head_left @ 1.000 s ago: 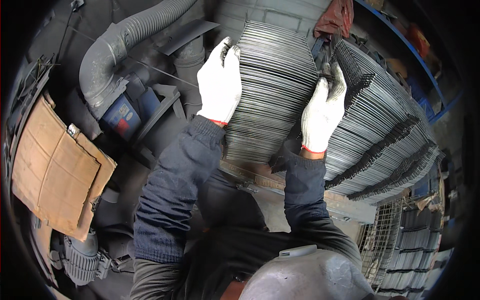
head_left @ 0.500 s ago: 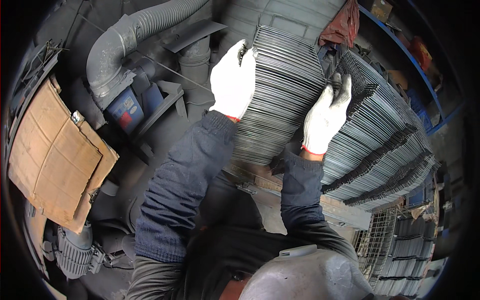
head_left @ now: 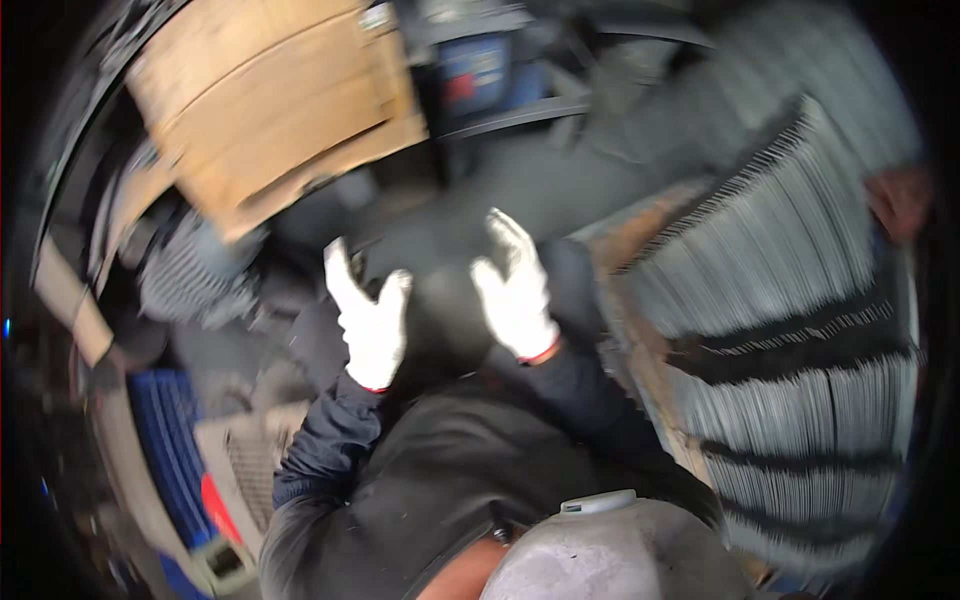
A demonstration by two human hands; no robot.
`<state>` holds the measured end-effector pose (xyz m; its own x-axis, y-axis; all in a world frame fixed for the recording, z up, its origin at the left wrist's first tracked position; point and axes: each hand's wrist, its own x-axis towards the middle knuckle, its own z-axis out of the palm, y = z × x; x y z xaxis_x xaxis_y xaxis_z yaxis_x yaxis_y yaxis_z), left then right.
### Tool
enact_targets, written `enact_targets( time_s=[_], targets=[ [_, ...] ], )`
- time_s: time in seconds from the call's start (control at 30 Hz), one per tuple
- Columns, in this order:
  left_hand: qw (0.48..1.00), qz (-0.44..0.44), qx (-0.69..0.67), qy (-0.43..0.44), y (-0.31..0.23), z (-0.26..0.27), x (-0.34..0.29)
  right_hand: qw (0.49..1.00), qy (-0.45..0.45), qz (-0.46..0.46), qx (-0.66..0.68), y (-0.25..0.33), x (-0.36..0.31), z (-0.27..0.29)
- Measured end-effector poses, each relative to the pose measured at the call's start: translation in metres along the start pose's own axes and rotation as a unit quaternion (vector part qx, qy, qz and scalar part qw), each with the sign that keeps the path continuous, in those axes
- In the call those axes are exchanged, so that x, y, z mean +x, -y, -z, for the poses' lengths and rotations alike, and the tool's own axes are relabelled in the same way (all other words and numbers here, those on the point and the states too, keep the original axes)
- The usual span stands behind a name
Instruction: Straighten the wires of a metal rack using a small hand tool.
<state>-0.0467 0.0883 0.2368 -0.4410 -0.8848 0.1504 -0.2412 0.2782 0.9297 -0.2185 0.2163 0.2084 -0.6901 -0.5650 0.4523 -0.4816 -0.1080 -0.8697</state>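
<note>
Head view, two gloved hands [head_left: 371, 322] [head_left: 518, 300], both spread, apart

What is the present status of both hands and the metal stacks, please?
Left hand, right hand: gloved, open, apart, nothing seen held. Metal stacks at right, not held. No obstacle seen between hands.

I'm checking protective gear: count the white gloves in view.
2. One glove is on the left hand, nearer the cardboard; the other glove is on the right hand, nearer the metal stacks. Others may be hidden in the blurred surroundings.
</note>
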Motion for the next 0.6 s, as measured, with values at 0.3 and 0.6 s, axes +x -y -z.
enact_targets(
  time_s=[0.3,0.6],
  targets=[
    [0.672,0.241,0.601,-0.359,0.172,0.371,-0.206,0.926,0.258,-0.252,0.107,-0.069,-0.04,-0.058],
    [0.763,0.314,0.451,-0.341,0.246,0.433,-0.242,0.9,0.36,-0.246,0.016,-0.059,-0.042,-0.092]
  ],
)
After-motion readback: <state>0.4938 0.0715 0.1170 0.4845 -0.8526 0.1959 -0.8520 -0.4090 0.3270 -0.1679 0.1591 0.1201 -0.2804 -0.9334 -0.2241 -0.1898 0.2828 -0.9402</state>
